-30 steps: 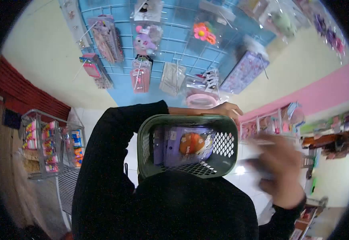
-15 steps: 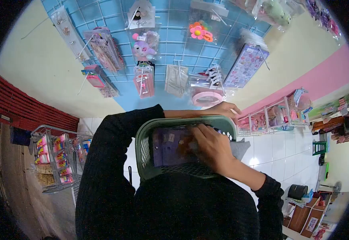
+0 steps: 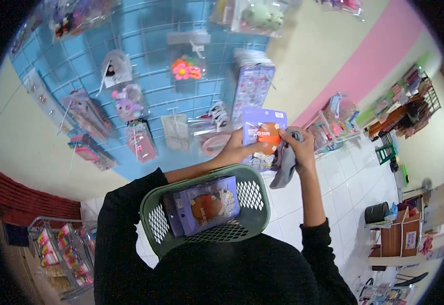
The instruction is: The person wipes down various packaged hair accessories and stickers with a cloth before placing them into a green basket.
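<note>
A flat purple packet (image 3: pixel 267 122) with a round orange-brown picture is held up beyond the basket. My left hand (image 3: pixel 236 151) is closed on its left side, thumb across the front. My right hand (image 3: pixel 302 151) grips a grey cloth (image 3: pixel 283 175) against the packet's right side. Below my left forearm is a green plastic basket (image 3: pixel 256 216) with lattice walls. Similar purple packets (image 3: pixel 227 193) lie overlapping inside it.
Ahead, a blue wall with a white wire grid (image 3: pixel 156 66) carries hanging accessory packets. A white rack (image 3: pixel 334 129) of goods stands to the right, and a wire rack (image 3: pixel 62 254) at lower left. White floor tiles (image 3: pixel 329 188) show at right.
My right hand has left the basket and is now at a raised purple packet with the grey cloth. My left hand has moved onto the packet. The view has turned rightward.
</note>
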The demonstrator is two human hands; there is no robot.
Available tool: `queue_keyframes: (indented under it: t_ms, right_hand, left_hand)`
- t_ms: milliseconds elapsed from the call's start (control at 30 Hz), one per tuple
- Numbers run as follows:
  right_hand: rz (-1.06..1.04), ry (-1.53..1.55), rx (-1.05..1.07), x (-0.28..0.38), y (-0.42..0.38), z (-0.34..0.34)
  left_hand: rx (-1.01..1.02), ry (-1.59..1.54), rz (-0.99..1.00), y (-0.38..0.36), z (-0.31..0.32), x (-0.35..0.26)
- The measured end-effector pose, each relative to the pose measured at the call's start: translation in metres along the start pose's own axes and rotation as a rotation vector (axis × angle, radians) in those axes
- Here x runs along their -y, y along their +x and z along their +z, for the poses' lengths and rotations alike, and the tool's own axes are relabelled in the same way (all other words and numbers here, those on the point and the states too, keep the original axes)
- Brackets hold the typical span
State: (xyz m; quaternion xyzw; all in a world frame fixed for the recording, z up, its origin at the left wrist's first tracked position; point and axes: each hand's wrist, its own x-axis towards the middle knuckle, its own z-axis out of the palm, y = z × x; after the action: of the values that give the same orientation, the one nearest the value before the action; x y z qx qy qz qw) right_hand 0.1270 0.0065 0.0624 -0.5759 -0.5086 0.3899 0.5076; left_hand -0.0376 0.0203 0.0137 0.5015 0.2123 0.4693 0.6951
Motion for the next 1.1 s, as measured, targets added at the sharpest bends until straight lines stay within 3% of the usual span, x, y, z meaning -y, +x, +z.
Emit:
queue_keyframes:
  t_ms: [33, 67, 133, 200, 233, 267, 333, 400, 467, 533, 600, 667, 733, 800, 833, 933, 1067, 1100]
  right_hand:
    - [-0.246, -0.119, -0.146, 0.002, -0.005, 0.003]
    - [-0.25, -0.118, -0.164, 0.001, -0.006, 0.006]
    - [-0.628, -0.477, -0.56, 0.002, -0.01, 0.016]
    - [-0.814, -0.58, -0.298, 0.008, -0.022, 0.036]
    - [-0.803, -0.588, -0.323, 0.007, -0.019, 0.031]
    - [-0.806, -0.581, -0.297, 0.004, -0.009, 0.027]
    - [-0.805, -0.575, -0.269, -0.002, -0.001, 0.023]
    - [-0.728, -0.407, -0.339, -0.008, 0.004, 0.024]
    - [-0.771, -0.352, -0.299, -0.013, 0.001, 0.032]
    - [-0.997, -0.397, -0.101, -0.017, -0.003, 0.04]
    - [-0.964, -0.386, -0.081, -0.017, 0.007, 0.042]
    - [-0.79, -0.247, -0.223, -0.016, 0.016, 0.047]
    - [-0.823, -0.267, -0.213, -0.015, 0.014, 0.055]
    - [-0.917, -0.35, -0.045, -0.019, 0.006, 0.059]
    - [-0.931, -0.339, 0.048, -0.023, 0.003, 0.057]
    - [-0.954, -0.335, 0.081, -0.03, 0.004, 0.047]
    - [-0.83, -0.292, -0.097, -0.018, 0.011, 0.05]
    - [-0.93, -0.373, -0.056, -0.027, 0.011, 0.049]
  left_hand:
    - [0.038, 0.098, 0.102, 0.006, 0.0, 0.007]
    - [0.077, 0.197, 0.204, 0.012, 0.0, 0.015]
    - [0.129, 0.212, 0.196, 0.02, 0.006, 0.024]
    - [0.045, 0.194, 0.254, 0.023, 0.021, 0.029]
    - [0.087, 0.079, 0.095, 0.016, 0.028, 0.017]
    - [0.106, 0.078, 0.094, 0.021, 0.027, 0.022]
    - [0.084, 0.235, 0.274, 0.028, 0.025, 0.028]
    - [0.103, 0.166, 0.213, 0.026, 0.018, 0.036]
    - [0.037, 0.178, 0.308, 0.027, 0.01, 0.045]
    - [0.015, 0.24, 0.304, 0.021, 0.003, 0.04]
    - [-0.004, 0.3, 0.298, 0.02, -0.001, 0.038]
    - [-0.046, 0.378, 0.313, 0.024, -0.005, 0.035]
    - [-0.108, 0.427, 0.335, 0.023, -0.015, 0.043]
    - [-0.156, 0.314, 0.265, 0.017, -0.021, 0.04]
    - [-0.039, 0.226, 0.338, 0.014, -0.019, 0.029]
    - [-0.112, 0.181, 0.355, 0.007, -0.013, 0.038]
    - [-0.088, 0.342, 0.345, 0.013, -0.011, 0.029]
    - [-0.057, 0.25, 0.295, 0.013, -0.012, 0.026]
